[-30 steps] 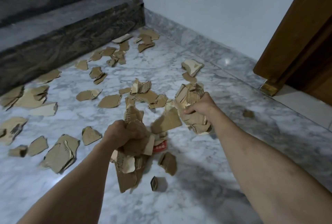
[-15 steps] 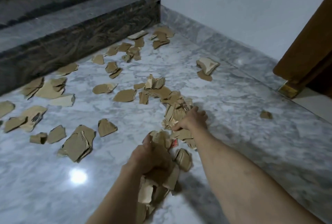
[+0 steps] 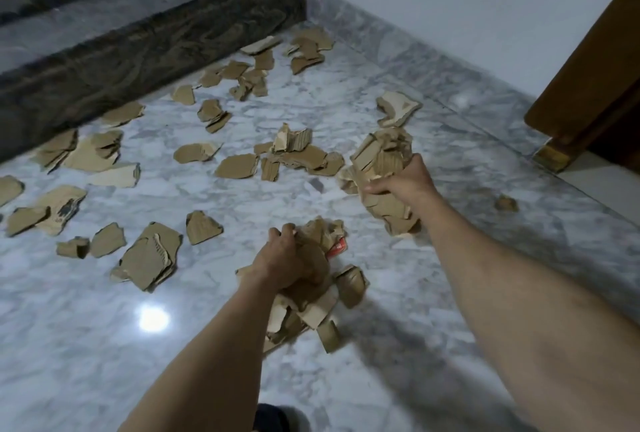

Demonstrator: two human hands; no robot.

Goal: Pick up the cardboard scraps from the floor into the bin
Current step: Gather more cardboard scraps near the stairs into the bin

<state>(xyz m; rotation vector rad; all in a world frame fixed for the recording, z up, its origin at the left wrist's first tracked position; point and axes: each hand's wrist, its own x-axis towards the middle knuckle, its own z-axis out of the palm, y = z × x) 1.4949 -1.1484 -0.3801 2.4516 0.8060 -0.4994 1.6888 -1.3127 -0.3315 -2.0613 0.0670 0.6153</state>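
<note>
— Marble, white with grey veins, makes up the floor (image 3: 346,102), and torn brown cardboard scraps (image 3: 239,166) lie scattered over it. What are the hands doing?

— Both are full. The left hand (image 3: 282,263) has its fingers curled round a bundle of brown cardboard pieces (image 3: 308,303); the pieces stick out above and below the fist, and a small red-printed scrap (image 3: 337,248) shows at the bundle's upper right edge.

— And the other?

— The right hand (image 3: 403,185) grips a second wad of torn corrugated cardboard (image 3: 379,157), held farther out and to the right of the first. The two hands are apart, each clamped on its own load.

— Are those bundles touching the floor?

— I cannot tell; the lower pieces are blurred.

— Where is the rest of the cardboard?

— Mostly to the left and ahead: a stacked pile of flat pieces (image 3: 149,260) left of the left hand, a cluster (image 3: 294,152) in the middle, more along the foot of the dark stone step (image 3: 145,40), one pale curled piece (image 3: 398,107) near the grey skirting, and a tiny lone scrap (image 3: 505,203) off to the right.

— Anything else?

— A brown wooden door frame (image 3: 588,85) at the right edge, and a bright light reflection (image 3: 152,319) on the floor.
</note>
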